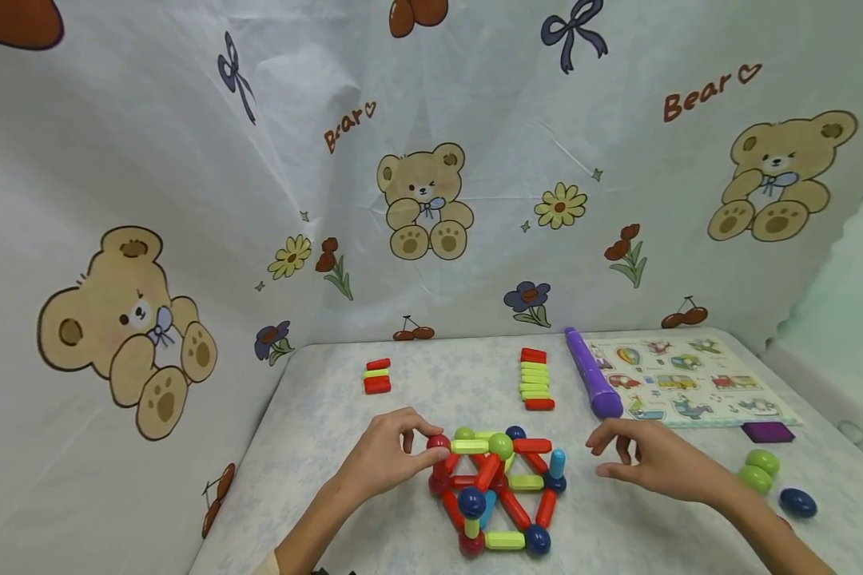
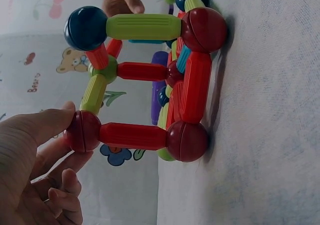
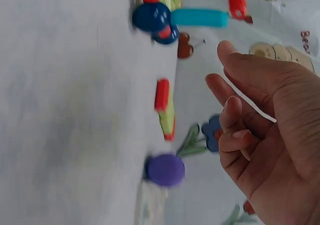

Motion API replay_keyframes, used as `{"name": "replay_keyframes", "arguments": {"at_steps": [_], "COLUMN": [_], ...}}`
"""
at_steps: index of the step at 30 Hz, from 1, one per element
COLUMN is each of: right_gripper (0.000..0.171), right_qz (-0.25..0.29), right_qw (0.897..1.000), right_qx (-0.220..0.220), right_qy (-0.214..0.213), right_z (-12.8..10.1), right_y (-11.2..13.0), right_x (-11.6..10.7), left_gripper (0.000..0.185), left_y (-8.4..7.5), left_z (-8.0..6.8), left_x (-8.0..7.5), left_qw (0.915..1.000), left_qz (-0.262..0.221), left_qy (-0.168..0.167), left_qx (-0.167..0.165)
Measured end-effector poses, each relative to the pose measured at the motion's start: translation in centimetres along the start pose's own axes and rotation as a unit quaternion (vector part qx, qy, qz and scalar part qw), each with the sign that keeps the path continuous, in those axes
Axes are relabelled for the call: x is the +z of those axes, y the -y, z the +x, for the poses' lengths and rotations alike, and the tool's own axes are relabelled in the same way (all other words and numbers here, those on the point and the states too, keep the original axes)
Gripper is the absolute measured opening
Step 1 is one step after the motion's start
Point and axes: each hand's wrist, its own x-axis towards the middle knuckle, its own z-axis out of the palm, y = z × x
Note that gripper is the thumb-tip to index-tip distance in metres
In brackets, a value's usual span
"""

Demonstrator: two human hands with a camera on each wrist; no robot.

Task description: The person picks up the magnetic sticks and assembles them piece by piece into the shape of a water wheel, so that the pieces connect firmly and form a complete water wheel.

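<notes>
A frame of magnetic rods and balls (image 1: pixel 487 472) stands on the table, built from red and yellow-green rods with red, blue and green balls. At its upper left corner my left hand (image 1: pixel 381 457) pinches a red ball (image 2: pixel 82 131) between thumb and fingers. That ball joins a red rod (image 2: pixel 133 136) and a yellow-green rod (image 2: pixel 93 93). To the right of the frame, my right hand (image 1: pixel 654 459) hovers with loosely bent fingers and nothing in them. Nearest to it, a light blue rod (image 3: pixel 200 18) stands up from a dark blue ball (image 3: pixel 151 17) on the frame's right corner.
Short rows of red and yellow-green rods lie behind the frame, one at left (image 1: pixel 377 376) and one at right (image 1: pixel 535 378). A purple stick (image 1: pixel 591 375) lies beside a picture board (image 1: pixel 683 379). Green balls (image 1: pixel 762 461) and a dark blue ball (image 1: pixel 798 503) sit at far right.
</notes>
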Motion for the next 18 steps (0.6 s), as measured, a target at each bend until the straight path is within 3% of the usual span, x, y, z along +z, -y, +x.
{"name": "replay_keyframes", "arguments": {"at_steps": [7,10,14,18], "right_gripper": [0.024,0.022,0.026,0.032], "right_qz": [-0.069,-0.079,-0.113,-0.14], "right_qw": [0.996,0.993,0.98,0.968], "right_qx": [0.001,0.063,0.158,0.205], "right_qy": [-0.064,-0.056,-0.045,-0.037], "right_z": [-5.7,-8.2,-11.4,-13.9], "right_y": [-4.4,-6.1,-8.0,-10.0], "right_x": [-3.3,-4.2,-4.7,-4.7], "left_gripper": [0.027,0.027,0.024,0.021], "left_y": [0.1,0.1,0.1,0.2], "left_z": [-0.1,-0.1,-0.1,-0.2], "left_x": [0.0,0.1,0.1,0.1], "left_qw": [1.0,1.0,0.9999,0.9997], "left_qz": [0.0,0.001,-0.005,-0.011], "left_qy": [-0.006,-0.008,-0.008,-0.01], "left_qx": [0.003,0.004,0.011,0.022]}}
